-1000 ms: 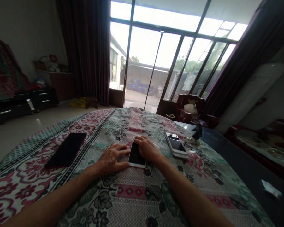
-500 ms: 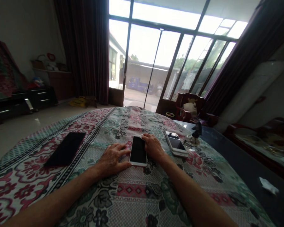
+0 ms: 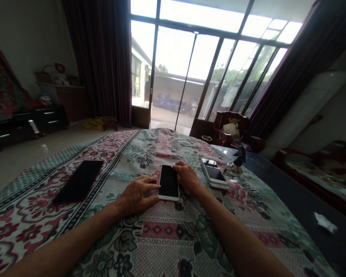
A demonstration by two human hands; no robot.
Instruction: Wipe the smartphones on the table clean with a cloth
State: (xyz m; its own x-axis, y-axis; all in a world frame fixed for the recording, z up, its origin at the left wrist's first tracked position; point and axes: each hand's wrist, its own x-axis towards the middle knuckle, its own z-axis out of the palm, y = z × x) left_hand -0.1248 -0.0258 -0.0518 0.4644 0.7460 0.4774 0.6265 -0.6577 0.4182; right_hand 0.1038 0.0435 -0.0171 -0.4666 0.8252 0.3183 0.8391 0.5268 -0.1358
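A white-framed smartphone with a dark screen lies face up on the patterned tablecloth. My left hand rests beside it, fingers stretched out, the fingertips and thumb touching its left edge. At the upper right edge of the same phone is my right hand, its fingers curled together. A small white bit shows at the fingertips, too small to name. Right of that hand lie white phones, seemingly stacked. A larger black phone or tablet lies off to the left.
A small dark object and clear, shiny items stand behind the white phones. Crumpled white paper lies on a dark surface at right. Beyond the table are a wooden chair, curtains and glass doors.
The view has tilted very slightly. Both hands stay at the phone, with the left fingertips reaching a little onto its edge. Nothing else has visibly moved.
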